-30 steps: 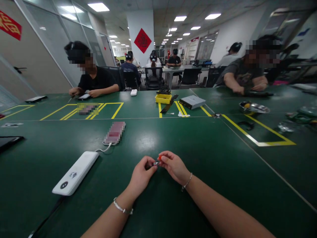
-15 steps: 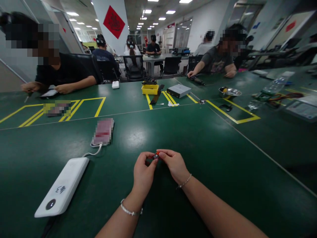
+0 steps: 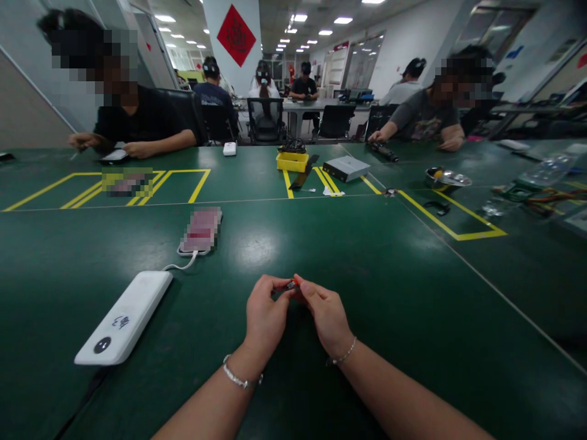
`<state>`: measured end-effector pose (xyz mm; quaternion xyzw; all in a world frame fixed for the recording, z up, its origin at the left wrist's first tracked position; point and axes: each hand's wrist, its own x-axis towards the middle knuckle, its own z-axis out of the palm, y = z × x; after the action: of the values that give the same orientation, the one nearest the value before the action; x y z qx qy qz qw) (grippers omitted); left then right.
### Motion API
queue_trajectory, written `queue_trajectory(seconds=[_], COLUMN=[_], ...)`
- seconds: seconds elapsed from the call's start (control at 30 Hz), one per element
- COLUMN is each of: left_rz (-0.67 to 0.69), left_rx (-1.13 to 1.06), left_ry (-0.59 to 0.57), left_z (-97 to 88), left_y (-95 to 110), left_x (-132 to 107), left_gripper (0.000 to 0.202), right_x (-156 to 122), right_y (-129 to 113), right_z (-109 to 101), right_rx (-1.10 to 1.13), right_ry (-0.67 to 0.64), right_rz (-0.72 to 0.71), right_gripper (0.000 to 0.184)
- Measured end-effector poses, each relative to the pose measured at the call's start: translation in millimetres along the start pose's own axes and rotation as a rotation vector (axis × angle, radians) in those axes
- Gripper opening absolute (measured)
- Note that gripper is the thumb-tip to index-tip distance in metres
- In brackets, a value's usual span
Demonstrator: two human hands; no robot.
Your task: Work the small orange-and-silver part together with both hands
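Observation:
Both my hands meet over the green table (image 3: pixel 220 318), their fingertips almost touching. Pinched between thumb and finger of my left hand (image 3: pixel 266 308) is a small dark and silvery part (image 3: pixel 290 285), too small to name. My right hand (image 3: pixel 324 310) is closed on a tiny orange-red piece (image 3: pixel 296 280) right beside it. Whether the two pieces are joined I cannot tell, since the fingers cover most of them.
To my left a white power bank (image 3: pixel 126 318) is cabled to a phone (image 3: pixel 202 231). Farther off are a yellow bin (image 3: pixel 292 162), a grey box (image 3: pixel 346 168), a metal bowl (image 3: pixel 454 179) and a plastic bottle (image 3: pixel 550 168). Two people sit across the table.
The whole view has shifted, so the far objects appear farther right. My hands stay together, still pinching the small pieces; the orange-red piece shows slightly less between the fingers.

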<state>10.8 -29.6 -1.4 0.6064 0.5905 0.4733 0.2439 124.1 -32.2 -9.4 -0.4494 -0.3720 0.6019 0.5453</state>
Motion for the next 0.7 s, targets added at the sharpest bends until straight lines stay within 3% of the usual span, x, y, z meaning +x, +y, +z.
queue_trajectory(seconds=[0.27,0.4,0.5,0.6,0.7], left_rz=[0.046,0.06,0.018,-0.026,-0.003], left_rx=[0.056,0.084,0.102,0.099,0.079], left_ry=[-0.04,-0.124,-0.18,-0.204,-0.204], left_z=[1.1,3.1,3.9,4.3,4.6], left_y=[-0.2,-1.7,-4.3,-6.8,-8.9], left_x=[1.5,1.5,2.4,3.7,5.3], left_gripper=[0.006,0.019,0.027,0.025,0.021], right_x=[7.2,13.5,26.5,37.6,38.8], right_y=[1.1,-17.7,-52.0,-89.6,-113.7], right_z=[-0.2,-9.6,-54.6,-129.8,-206.3], right_rx=[-0.011,-0.11,-0.526,-1.246,-1.775], right_ry=[0.0,0.056,0.183,0.436,0.6], right_rz=[0.06,0.022,-0.112,-0.337,-0.316], right_gripper=[0.032,0.031,0.031,0.029,0.031])
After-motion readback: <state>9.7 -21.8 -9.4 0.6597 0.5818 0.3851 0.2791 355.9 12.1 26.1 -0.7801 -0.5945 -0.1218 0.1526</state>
